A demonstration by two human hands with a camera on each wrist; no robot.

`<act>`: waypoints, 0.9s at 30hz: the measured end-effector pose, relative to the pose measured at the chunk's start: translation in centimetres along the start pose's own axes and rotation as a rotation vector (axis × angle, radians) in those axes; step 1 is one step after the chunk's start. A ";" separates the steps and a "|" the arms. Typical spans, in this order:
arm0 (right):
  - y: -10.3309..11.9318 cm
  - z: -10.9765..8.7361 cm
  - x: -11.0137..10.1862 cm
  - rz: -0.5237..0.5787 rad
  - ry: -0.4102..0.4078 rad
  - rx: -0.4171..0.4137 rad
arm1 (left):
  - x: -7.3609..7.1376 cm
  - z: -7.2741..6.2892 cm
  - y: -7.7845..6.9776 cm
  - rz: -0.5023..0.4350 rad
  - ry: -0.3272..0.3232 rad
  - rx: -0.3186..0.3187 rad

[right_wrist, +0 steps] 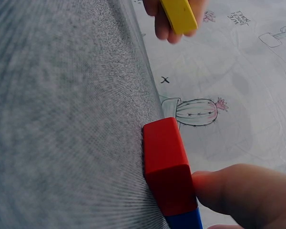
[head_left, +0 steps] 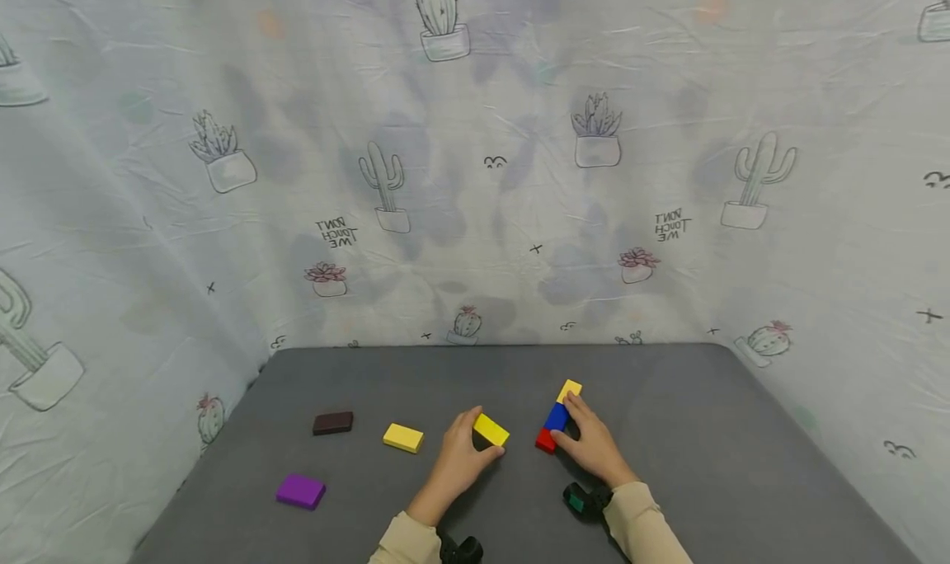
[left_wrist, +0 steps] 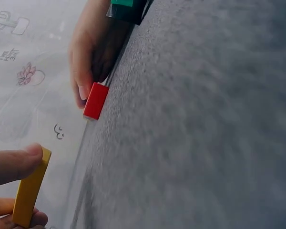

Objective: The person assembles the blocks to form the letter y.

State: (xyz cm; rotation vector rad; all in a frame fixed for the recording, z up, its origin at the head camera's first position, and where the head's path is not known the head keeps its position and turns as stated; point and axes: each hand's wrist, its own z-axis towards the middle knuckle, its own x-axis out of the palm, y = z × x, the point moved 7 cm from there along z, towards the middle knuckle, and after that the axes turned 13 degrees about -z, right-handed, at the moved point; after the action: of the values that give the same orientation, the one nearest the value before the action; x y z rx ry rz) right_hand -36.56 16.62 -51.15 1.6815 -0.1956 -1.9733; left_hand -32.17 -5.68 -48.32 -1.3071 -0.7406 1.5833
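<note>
My left hand [head_left: 458, 458] pinches a yellow block [head_left: 491, 430] between thumb and fingertips, raised above the table, as the left wrist view shows. To its right, a slanting row lies on the grey table: a red block [head_left: 545, 441] nearest, a blue block [head_left: 557, 417] in the middle and a paler yellow block [head_left: 570, 390] at the far end. My right hand [head_left: 597, 450] rests against this row, fingers fairly straight toward the far yellow block. Its thumb touches the red block [right_wrist: 167, 164] near the blue one [right_wrist: 185, 220]. The hand partly covers the row.
On the left of the grey table [head_left: 668, 415] lie a dark brown block [head_left: 332, 423], a pale yellow block [head_left: 403, 438] and a purple block [head_left: 300, 491], spaced apart. A cactus-print cloth [head_left: 475, 218] hangs behind and beside the table. Dark devices are strapped at both wrists.
</note>
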 end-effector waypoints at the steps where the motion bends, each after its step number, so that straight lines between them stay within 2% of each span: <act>1: 0.0 0.0 0.0 0.003 -0.005 -0.002 | 0.2 0.1 0.0 -0.005 0.004 -0.008; 10: 0.0 0.0 0.1 -0.001 -0.023 -0.007 | 1.9 1.0 -0.2 -0.026 -0.008 -0.035; 19: 0.2 0.1 -0.3 0.015 -0.032 -0.001 | 4.0 2.0 -0.7 -0.003 0.037 -0.031; 27: 0.2 0.0 -0.4 0.014 -0.035 -0.007 | 5.0 2.5 -0.7 0.036 0.033 -0.034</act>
State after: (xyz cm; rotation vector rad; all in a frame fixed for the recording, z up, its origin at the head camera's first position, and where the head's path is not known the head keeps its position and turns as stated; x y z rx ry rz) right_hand -36.45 16.62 -50.75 1.6375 -0.2121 -1.9925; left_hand -34.46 -0.58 -49.13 -1.3755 -0.7301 1.5798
